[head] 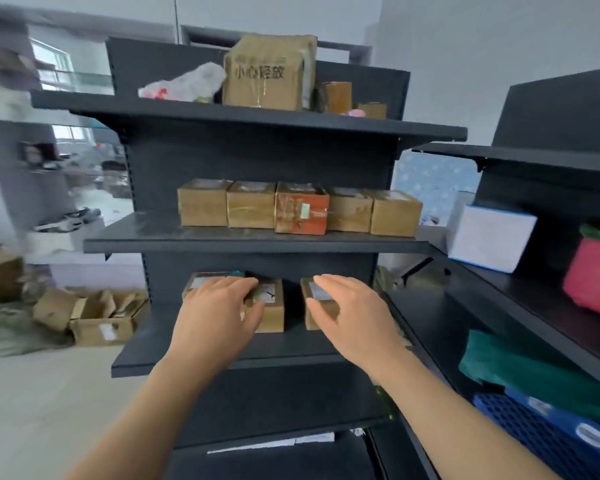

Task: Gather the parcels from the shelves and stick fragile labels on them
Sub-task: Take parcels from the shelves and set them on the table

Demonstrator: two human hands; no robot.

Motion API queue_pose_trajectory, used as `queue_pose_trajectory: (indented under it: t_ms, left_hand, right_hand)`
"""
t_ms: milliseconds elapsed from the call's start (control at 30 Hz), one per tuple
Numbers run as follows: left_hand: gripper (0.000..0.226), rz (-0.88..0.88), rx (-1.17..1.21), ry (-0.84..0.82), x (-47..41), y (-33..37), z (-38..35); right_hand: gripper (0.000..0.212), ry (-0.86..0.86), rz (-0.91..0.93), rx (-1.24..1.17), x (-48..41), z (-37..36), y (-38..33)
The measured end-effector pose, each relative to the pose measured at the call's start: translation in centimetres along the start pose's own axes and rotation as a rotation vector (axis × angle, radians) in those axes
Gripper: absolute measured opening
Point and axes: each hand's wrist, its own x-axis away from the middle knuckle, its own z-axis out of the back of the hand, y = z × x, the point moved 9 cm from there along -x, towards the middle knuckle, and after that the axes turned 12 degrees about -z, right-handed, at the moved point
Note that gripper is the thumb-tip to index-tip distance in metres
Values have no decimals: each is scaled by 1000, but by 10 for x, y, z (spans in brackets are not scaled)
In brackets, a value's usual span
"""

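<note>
Both hands [219, 306] [352, 311] over lower-shelf parcels [269, 306].

Small brown cardboard parcels on dark metal shelving [257, 242]. Third shelf down: three parcels in a row, each with a white label on top. Left parcel [196, 282] mostly hidden under the left hand [219, 306]; middle parcel [271, 306] upright, thumb on its front face; right parcel [317, 303] set apart by a gap, right hand [354, 313] touching its top and side. Shelf above: five parcels touching side by side, four plain brown [203, 206], [251, 209], [350, 209], [395, 213] and one orange-red taped one [302, 213] in the middle. Top shelf: large brown box [267, 74] with printed Chinese characters, a smaller carton [336, 97] to its right.
</note>
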Motion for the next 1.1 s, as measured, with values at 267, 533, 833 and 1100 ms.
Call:
queue_pose_trajectory:
  t_ms: [267, 533, 833, 1100]
  left_hand:
    - [45, 99, -26, 0, -72, -124, -24]
    - [46, 48, -96, -87, -156, -258, -32]
    - [60, 14, -69, -197, -242, -364, -75]
    - [53, 79, 297, -291, -272, -388, -121]
  right_hand:
    - [46, -40, 77, 18, -111, -82, -43]
    - [47, 13, 23, 36, -230, -144, -109]
    - [55, -19, -63, 238, -344, -206, -142]
    - [49, -129, -45, 307, -390, -258, -140]
